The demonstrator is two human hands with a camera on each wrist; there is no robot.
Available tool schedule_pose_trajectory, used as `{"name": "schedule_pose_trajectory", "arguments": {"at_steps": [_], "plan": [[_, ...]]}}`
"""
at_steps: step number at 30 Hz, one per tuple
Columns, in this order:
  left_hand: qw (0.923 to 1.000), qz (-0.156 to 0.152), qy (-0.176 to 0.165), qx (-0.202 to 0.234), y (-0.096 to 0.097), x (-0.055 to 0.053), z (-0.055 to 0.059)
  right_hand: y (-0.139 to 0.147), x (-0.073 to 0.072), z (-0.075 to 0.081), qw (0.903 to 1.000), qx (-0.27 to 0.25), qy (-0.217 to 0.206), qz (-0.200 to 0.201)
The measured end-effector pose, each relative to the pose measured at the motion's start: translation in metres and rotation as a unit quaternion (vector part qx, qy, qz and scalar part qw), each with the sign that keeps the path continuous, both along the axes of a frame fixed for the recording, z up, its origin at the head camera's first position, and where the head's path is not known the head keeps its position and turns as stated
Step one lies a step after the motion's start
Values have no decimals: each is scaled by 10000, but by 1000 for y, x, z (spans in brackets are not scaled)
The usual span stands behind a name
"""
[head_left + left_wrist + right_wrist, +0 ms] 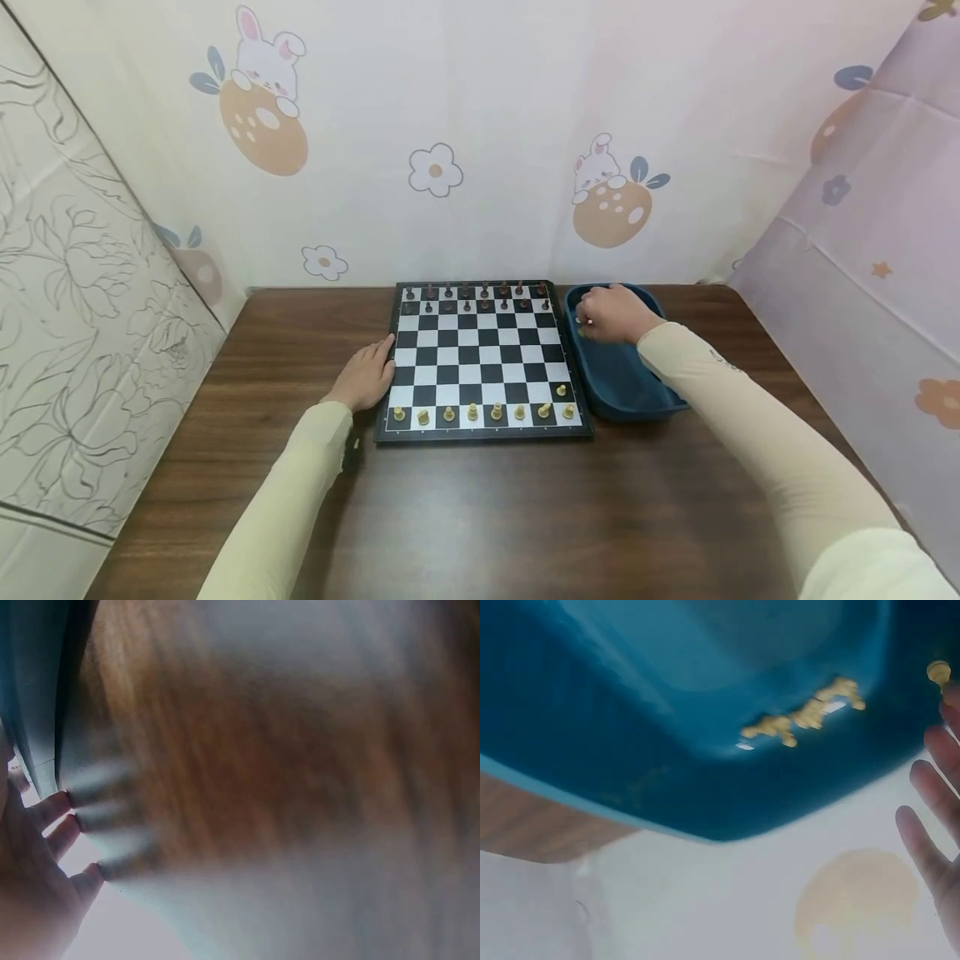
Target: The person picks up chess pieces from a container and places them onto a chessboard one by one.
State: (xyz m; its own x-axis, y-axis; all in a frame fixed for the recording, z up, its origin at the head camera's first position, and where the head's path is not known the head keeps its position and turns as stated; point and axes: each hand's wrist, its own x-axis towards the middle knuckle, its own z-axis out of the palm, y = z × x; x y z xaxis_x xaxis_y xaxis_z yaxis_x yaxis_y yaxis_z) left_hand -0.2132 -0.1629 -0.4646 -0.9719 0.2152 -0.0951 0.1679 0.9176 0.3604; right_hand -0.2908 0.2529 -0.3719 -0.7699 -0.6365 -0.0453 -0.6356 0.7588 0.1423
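Observation:
A black-and-white chessboard [479, 356] lies flat on the table. My left hand [366, 375] rests beside its left edge with straight, slightly spread fingers touching the frame. Over the far end of a blue tray [626, 383], my right hand [617, 313] has bent fingers. At its fingertips it pinches a pale yellow chess pawn [939, 673], partly covered by the fingers. Several more yellow chess pieces [806, 714] lie in a cluster in the tray. On the board, yellow pieces [472, 412] line the near row, and a yellow pawn [561, 390] stands ahead of them at the right.
Two rows of dark chess pieces [467, 306] stand across the board's far side. The tray sits close against the right of the board on a brown wooden table [480, 517]. A printed curtain [495, 100] hangs right behind the table.

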Motion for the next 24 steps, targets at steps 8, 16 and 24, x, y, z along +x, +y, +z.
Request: {"name": "schedule_pose_trajectory", "arguments": {"at_steps": [8,16,24], "plan": [[10000,-5,5,22,-1,-1,-1,-19,19,27,9993,-8,259,267],[10000,-31,14,10,0,-1,0,-35,38,28,9973,161,253,670],[10000,2,-12,10,0,0,-1,-56,57,14,9935,396,-59,1068]]}}
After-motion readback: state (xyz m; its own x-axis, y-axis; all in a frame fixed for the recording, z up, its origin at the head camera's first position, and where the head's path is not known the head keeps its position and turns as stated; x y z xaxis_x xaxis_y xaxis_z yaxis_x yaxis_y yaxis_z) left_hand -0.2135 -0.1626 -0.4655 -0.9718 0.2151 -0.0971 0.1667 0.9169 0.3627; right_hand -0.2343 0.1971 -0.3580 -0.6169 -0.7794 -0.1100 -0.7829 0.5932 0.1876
